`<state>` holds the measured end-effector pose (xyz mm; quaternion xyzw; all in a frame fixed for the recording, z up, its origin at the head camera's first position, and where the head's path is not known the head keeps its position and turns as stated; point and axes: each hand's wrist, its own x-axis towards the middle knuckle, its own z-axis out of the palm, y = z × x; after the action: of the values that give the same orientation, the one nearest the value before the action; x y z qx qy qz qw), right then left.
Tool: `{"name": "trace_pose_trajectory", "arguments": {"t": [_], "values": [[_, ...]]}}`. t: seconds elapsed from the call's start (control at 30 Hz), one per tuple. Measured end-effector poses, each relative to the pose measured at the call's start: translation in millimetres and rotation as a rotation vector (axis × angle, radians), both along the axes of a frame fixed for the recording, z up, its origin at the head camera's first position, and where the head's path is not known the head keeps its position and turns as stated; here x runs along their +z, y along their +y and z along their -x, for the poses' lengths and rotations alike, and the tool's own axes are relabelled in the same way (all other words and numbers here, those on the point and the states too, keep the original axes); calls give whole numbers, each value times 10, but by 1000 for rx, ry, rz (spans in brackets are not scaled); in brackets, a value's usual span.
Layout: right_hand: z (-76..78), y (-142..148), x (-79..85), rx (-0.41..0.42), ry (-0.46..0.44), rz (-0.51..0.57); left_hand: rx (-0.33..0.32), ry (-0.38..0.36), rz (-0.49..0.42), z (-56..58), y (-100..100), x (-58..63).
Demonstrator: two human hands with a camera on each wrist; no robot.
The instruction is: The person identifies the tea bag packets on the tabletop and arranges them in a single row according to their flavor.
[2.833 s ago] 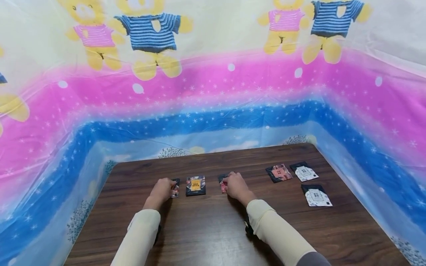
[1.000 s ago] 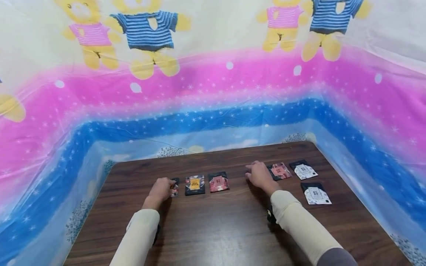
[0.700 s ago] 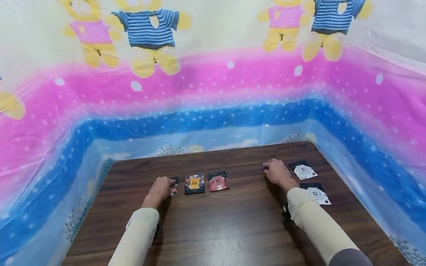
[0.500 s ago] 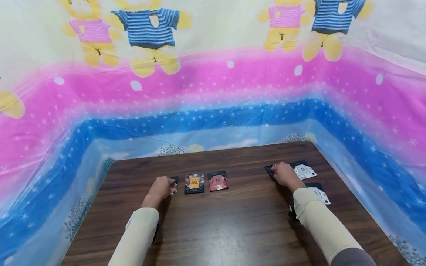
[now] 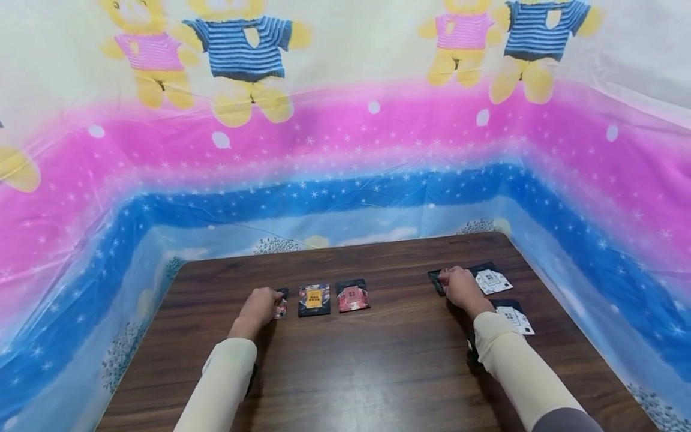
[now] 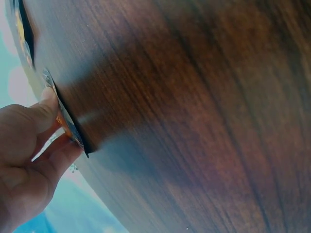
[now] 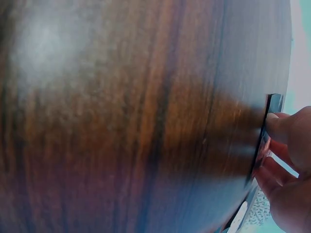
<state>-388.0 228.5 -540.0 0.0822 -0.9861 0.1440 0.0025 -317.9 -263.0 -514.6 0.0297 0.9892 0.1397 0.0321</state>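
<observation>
My left hand (image 5: 258, 309) grips a small flat dark packet (image 5: 281, 306) at the left end of a row. In the left wrist view, thumb and fingers hold opposite edges of that packet (image 6: 69, 121), which lies on the table. On the right, my right hand (image 5: 465, 291) holds another dark packet (image 5: 435, 281) by its edges, covering most of its pink label. Its dark side (image 7: 263, 138) shows between thumb and fingers in the right wrist view. A yellow-labelled packet (image 5: 314, 299) and a pink-labelled packet (image 5: 352, 295) lie side by side between the hands.
Two black-and-white packets lie beyond my right hand, the farther packet (image 5: 492, 279) close by it and the nearer packet (image 5: 515, 318) partly behind my sleeve. A patterned curtain (image 5: 345, 144) hangs around the brown wooden table (image 5: 345, 366).
My right hand has let go of the pink-labelled packet, now left of its earlier place beside the yellow-labelled packet. It has moved right and taken hold of another packet. My left hand stays in place.
</observation>
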Motion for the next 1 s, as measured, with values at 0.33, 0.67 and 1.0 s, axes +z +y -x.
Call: {"name": "trace_pose_trajectory", "arguments": {"t": [0.33, 0.67, 1.0], "values": [[-59, -132, 29, 20, 39, -73, 6, 6, -21, -7, -10, -3], [-94, -301, 21, 45, 51, -86, 3, 7, -32, -7, -7, 4], [-121, -506, 9, 103, 74, -115, -4, 5, -20, 0, -2, -17]]}}
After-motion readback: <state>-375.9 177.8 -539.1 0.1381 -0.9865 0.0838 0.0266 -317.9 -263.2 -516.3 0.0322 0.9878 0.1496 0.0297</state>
